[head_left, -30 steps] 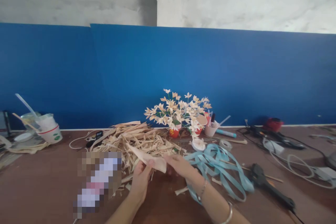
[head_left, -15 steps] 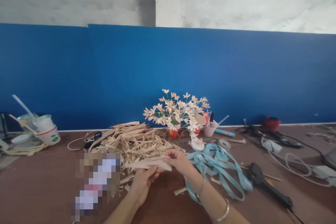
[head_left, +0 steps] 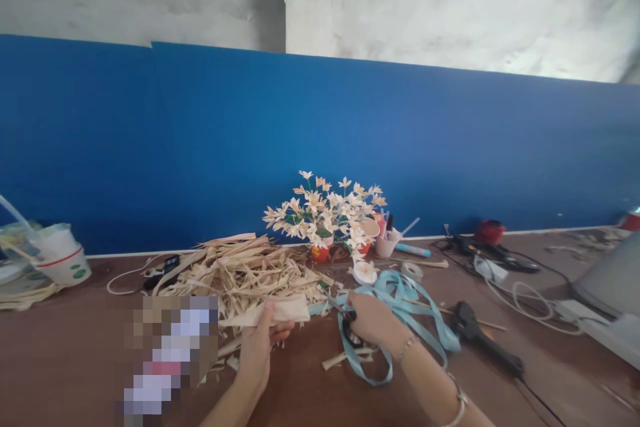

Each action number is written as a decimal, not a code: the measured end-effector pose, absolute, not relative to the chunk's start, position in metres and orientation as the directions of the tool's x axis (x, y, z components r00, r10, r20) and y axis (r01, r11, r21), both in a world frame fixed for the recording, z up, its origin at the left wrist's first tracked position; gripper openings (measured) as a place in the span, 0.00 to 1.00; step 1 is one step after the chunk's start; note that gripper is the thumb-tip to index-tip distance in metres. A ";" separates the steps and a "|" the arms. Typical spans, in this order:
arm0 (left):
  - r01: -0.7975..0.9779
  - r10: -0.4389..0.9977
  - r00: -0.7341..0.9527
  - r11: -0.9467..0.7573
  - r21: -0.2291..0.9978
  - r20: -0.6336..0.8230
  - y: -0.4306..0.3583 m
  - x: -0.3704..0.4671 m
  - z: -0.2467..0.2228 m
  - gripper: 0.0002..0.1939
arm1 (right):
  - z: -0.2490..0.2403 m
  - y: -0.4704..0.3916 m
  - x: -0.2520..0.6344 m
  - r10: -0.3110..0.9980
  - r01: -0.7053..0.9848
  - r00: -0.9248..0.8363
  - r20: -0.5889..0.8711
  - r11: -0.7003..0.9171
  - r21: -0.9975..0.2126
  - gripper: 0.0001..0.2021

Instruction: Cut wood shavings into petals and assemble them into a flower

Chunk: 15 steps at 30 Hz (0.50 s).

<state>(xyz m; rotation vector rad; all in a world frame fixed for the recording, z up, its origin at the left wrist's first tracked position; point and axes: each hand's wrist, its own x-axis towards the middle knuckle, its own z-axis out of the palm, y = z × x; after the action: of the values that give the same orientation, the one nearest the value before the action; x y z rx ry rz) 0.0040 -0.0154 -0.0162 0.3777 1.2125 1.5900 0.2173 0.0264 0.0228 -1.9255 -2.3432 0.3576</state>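
Observation:
My left hand [head_left: 256, 353] is closed on a flat, pale strip of dried husk [head_left: 289, 310], the thumb on top and fingers beneath. To its right my right hand [head_left: 376, 323] grips a pair of scissors [head_left: 341, 309], whose blades point up and left, toward the husk but apart from it. The fingers partly hide the black handles. Around the right hand lies tangled light-blue ribbon [head_left: 453, 341]. A heap of dried husk strips [head_left: 250, 273] lies just beyond my left hand.
Husk flowers [head_left: 325, 207] in red cups stand at the back by the blue partition [head_left: 215, 133]. A black glue gun [head_left: 487, 340] with a cord lies right, near white cables and a power strip [head_left: 590, 320]. A cup [head_left: 65, 267] stands left; a blurred-out object [head_left: 167, 360] lies front left.
My right hand has let go of the husk, moved right and taken hold of the scissors. My left hand keeps the husk, slightly farther left. The view has turned a little right.

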 end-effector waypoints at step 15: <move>-0.645 0.874 -0.345 0.044 0.763 -0.343 -0.016 0.002 -0.018 0.10 | 0.027 0.025 0.231 0.978 0.882 -0.204 -0.034 0.169 -0.439 0.11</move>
<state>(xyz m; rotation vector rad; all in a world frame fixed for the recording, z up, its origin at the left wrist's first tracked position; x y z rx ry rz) 0.0020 -0.0162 -0.0181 0.2934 1.0815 1.6037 0.2306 0.0252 0.0267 -1.7943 -2.1905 0.5384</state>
